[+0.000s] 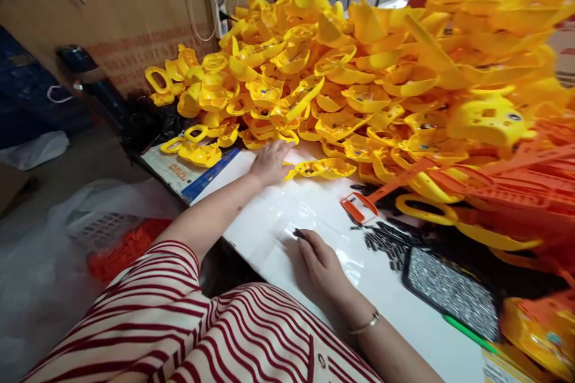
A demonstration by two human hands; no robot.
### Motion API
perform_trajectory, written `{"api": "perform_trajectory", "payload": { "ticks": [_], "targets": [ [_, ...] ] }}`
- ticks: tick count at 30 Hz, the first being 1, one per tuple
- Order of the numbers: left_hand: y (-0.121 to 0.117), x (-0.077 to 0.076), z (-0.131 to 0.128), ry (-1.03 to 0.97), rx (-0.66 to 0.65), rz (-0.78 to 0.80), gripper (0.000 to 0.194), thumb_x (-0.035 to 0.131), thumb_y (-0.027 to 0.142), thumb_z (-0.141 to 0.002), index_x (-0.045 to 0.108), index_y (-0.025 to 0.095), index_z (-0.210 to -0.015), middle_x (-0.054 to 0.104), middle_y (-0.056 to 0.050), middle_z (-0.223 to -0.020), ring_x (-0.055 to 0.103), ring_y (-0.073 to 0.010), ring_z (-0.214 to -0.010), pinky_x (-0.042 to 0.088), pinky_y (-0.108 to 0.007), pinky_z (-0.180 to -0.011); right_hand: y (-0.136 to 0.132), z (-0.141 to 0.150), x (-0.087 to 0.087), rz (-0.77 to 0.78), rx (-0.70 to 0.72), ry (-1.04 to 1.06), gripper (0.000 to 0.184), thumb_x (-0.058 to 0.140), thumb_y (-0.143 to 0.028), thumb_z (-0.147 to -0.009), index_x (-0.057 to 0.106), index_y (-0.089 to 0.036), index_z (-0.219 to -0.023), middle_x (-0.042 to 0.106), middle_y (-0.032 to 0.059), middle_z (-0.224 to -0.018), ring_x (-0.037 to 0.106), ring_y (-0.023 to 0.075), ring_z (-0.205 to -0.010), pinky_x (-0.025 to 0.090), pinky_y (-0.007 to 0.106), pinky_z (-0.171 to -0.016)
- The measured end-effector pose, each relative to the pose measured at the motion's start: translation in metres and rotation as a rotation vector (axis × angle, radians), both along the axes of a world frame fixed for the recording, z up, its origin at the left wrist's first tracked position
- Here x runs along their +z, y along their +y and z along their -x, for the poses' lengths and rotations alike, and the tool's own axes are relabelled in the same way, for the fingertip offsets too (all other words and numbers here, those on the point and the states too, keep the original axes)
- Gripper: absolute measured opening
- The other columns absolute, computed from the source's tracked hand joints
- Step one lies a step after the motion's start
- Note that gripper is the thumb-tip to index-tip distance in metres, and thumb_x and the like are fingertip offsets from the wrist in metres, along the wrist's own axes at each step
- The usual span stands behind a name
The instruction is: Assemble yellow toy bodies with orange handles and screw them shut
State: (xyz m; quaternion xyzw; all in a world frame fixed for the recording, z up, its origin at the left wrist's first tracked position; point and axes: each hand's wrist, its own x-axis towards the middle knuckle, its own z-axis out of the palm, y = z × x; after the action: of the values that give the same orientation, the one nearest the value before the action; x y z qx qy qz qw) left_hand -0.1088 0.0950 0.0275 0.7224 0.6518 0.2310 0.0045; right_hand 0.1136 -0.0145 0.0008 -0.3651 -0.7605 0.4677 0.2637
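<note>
My left hand (270,163) is at the near edge of a heap of yellow plastic shells, its fingers closed over the left end of one yellow plastic shell (326,168). That shell lies hollow side up on the white work surface (274,221); the fingertips are partly hidden. Closer to my body, my right hand (321,260) pinches a small black piece (297,232) between thumb and forefinger, just above the white surface. Right of it lie many loose small black pieces (389,242) and an orange scoop-like plastic part (359,208).
The heap of yellow shells (269,90) fills the back of the table. A black tray of small silvery screws (453,290), a green stick (469,333) and orange plastic parts (516,179) are at right. Left stand a black-handled tool (96,81) and a plastic bag (58,239).
</note>
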Motion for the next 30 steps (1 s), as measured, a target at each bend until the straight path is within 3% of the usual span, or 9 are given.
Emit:
{"api": "perform_trajectory", "payload": {
  "ticks": [5,9,12,16,19,22,26,28,30],
  "targets": [
    [-0.053,-0.016,0.095,0.066,0.388,-0.107,0.059,0.059,0.041,-0.086,0.045,0.016,-0.138,0.054,-0.019,-0.139,0.043,-0.0326,-0.134,0.021,-0.057,-0.115,0.007,-0.013,-0.012,0.094,-0.083,0.001,0.031,0.046,-0.054,-0.091,0.062,-0.027,-0.095,0.062,0.0027,-0.069,0.061,0.0216,-0.067,0.05,0.035,-0.059],
    [-0.101,-0.018,0.127,0.235,0.594,0.115,0.047,0.055,0.044,-0.087,0.059,0.011,-0.121,0.067,-0.022,-0.118,0.055,-0.0379,-0.12,0.021,-0.062,-0.113,0.004,-0.015,-0.023,0.233,-0.119,0.039,0.034,0.048,-0.057,-0.091,0.059,-0.026,-0.096,0.052,-0.0035,-0.055,0.05,0.0161,-0.047,0.043,0.031,-0.047],
    [-0.124,-0.011,0.1,0.281,0.426,0.246,0.039,0.05,0.045,-0.089,0.068,0.013,-0.102,0.072,-0.019,-0.099,0.065,-0.0357,-0.102,0.039,-0.055,-0.102,-0.001,-0.011,-0.025,0.361,-0.207,0.143,0.035,0.052,-0.059,-0.088,0.054,-0.025,-0.096,0.052,-0.0062,-0.054,0.049,0.0132,-0.045,0.041,0.028,-0.045],
    [-0.151,0.003,0.022,0.179,0.111,0.22,0.032,0.059,0.05,-0.084,0.07,0.02,-0.088,0.073,-0.011,-0.087,0.069,-0.03,-0.087,0.052,-0.042,-0.081,-0.001,-0.005,-0.017,0.538,-0.293,0.41,0.043,0.065,-0.063,-0.077,0.05,-0.025,-0.092,0.06,-0.0062,-0.063,0.054,0.0108,-0.048,0.046,0.025,-0.047],
    [-0.165,0.008,-0.033,-0.006,-0.119,0.16,0.037,0.067,0.051,-0.08,0.069,0.019,-0.098,0.074,-0.009,-0.09,0.07,-0.0268,-0.087,0.056,-0.037,-0.079,0.004,-0.01,-0.007,0.468,-0.436,0.486,0.051,0.073,-0.065,-0.066,0.054,-0.022,-0.088,0.058,-0.0072,-0.058,0.051,0.0083,-0.045,0.042,0.022,-0.044],
    [-0.167,0.007,-0.064,-0.173,-0.394,0.145,0.053,0.071,0.05,-0.078,0.062,0.018,-0.12,0.071,-0.011,-0.115,0.067,-0.025,-0.107,0.055,-0.036,-0.092,0.014,-0.031,0.004,0.273,-0.588,0.466,0.046,0.067,-0.066,-0.071,0.055,-0.023,-0.084,0.054,-0.0066,-0.057,0.049,0.0085,-0.045,0.042,0.022,-0.044],
    [-0.158,0.005,-0.064,-0.094,-0.524,0.129,0.058,0.068,0.045,-0.082,0.055,0.02,-0.133,0.055,-0.015,-0.14,0.054,-0.0286,-0.129,0.041,-0.048,-0.112,0.041,-0.08,0.018,-0.138,-0.797,-0.083,0.019,0.056,-0.04,-0.086,0.057,-0.021,-0.09,0.063,0.0029,-0.072,0.06,0.0177,-0.068,0.05,0.03,-0.061],
    [-0.151,0.006,-0.055,0.051,-0.508,0.141,0.063,0.069,0.046,-0.081,0.052,0.023,-0.137,0.048,-0.016,-0.147,0.046,-0.0345,-0.136,0.026,-0.06,-0.118,0.061,-0.101,0.023,-0.234,-0.781,-0.504,0.014,0.053,-0.026,-0.085,0.06,-0.019,-0.096,0.067,0.0095,-0.082,0.063,0.0245,-0.085,0.05,0.039,-0.076],
    [-0.145,0.009,-0.047,0.162,-0.503,0.209,0.071,0.07,0.048,-0.079,0.048,0.025,-0.142,0.043,-0.016,-0.152,0.039,-0.039,-0.14,0.015,-0.069,-0.116,0.082,-0.112,0.024,-0.238,-0.731,-0.67,0.012,0.054,-0.016,-0.081,0.064,-0.019,-0.088,0.067,0.0127,-0.085,0.063,0.0289,-0.092,0.048,0.046,-0.084]
  ]
}}
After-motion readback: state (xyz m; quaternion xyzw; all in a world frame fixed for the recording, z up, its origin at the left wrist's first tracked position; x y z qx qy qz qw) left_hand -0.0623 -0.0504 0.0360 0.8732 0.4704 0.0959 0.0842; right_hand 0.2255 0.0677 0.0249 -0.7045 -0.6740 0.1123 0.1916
